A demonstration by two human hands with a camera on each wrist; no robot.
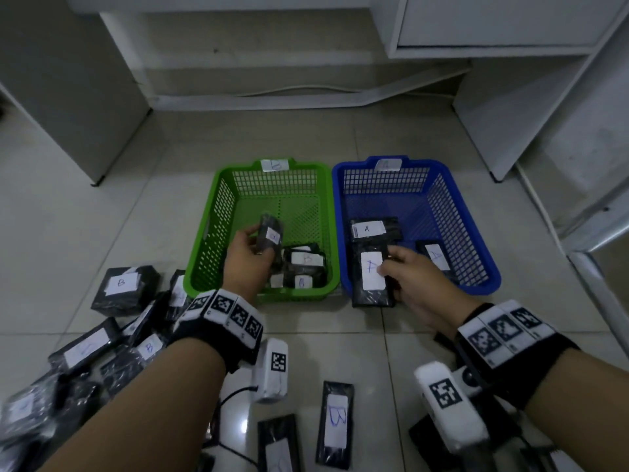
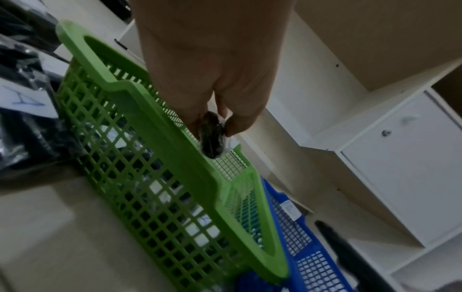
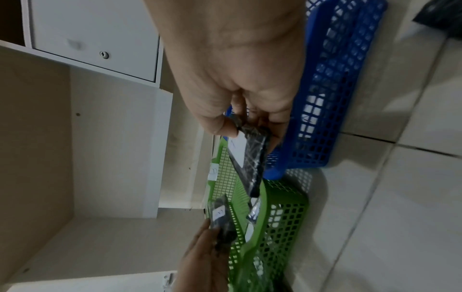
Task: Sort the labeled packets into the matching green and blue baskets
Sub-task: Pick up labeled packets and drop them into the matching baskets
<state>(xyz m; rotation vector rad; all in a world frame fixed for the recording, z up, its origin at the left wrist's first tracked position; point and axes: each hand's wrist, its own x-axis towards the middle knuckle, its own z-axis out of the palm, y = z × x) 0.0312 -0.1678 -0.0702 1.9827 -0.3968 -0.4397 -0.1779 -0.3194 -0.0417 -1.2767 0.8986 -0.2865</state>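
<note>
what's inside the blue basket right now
Inside the blue basket: two black packets labeled A lie flat. The right hand holds a third A packet over its near wall, covering whatever lies beneath.

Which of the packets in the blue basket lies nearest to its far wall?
The packet marked A, lying crosswise in the blue basket. The other loose packet lies nearer the person, and the right hand holds a third.

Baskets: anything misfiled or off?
Nothing misfiled that I can read. Green basket, tagged B, holds B packets; blue basket, tagged A, holds A packets. Unsorted packets lie in a messy heap on the floor.
</note>
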